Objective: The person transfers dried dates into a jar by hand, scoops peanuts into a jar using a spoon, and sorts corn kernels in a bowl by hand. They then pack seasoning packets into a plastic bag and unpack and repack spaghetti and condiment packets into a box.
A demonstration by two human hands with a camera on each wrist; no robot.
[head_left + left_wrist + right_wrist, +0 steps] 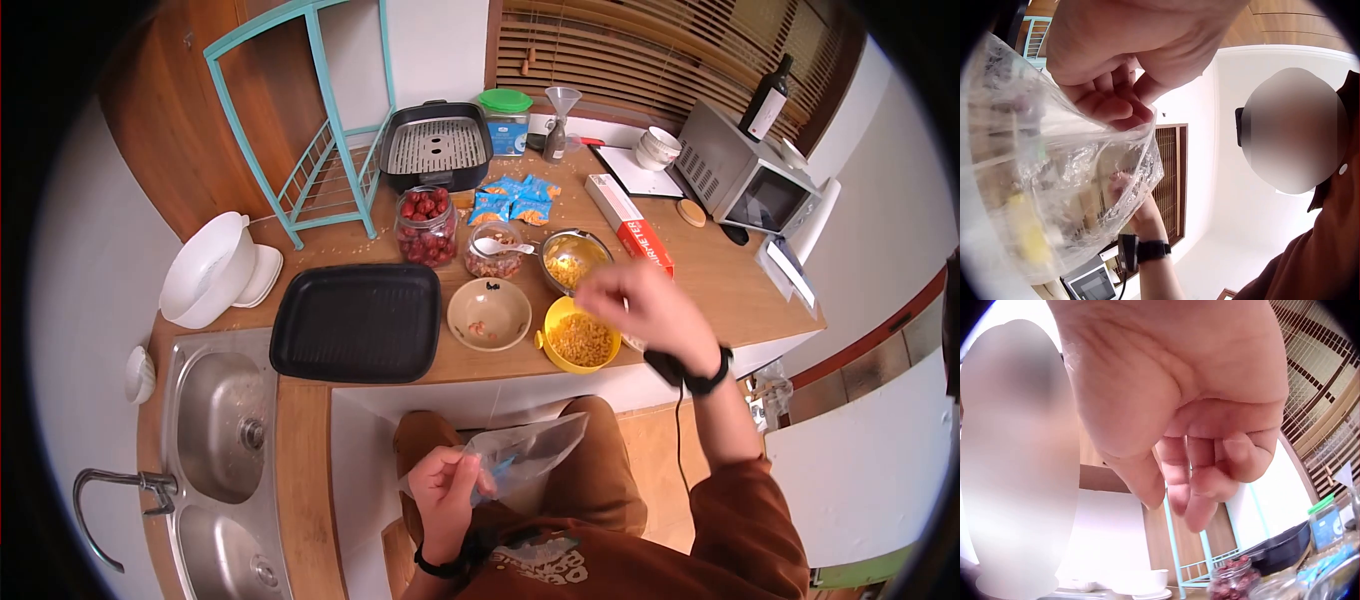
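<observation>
My left hand (443, 492) pinches the edge of a clear plastic bag (535, 455) above the lap. In the left wrist view the bag (1066, 181) hangs loose and crinkled from the thumb and fingers. My right hand (655, 308) is raised over the right side of a yellow bowl (580, 338) of small yellow pieces. Its fingers (1200, 509) are loosely curled with nothing between them in the right wrist view. Behind the yellow bowl stands a metal bowl (575, 258) with similar pieces. A beige bowl (489, 314) with a few bits sits left of it.
A black grill pan (355, 323) lies by the sink (222, 430). Behind stand a jar of red fruit (426, 226), a jar with a white spoon (495, 262), blue packets (515, 200) and a red-and-white box (630, 225). A microwave (745, 170) stands at the back right.
</observation>
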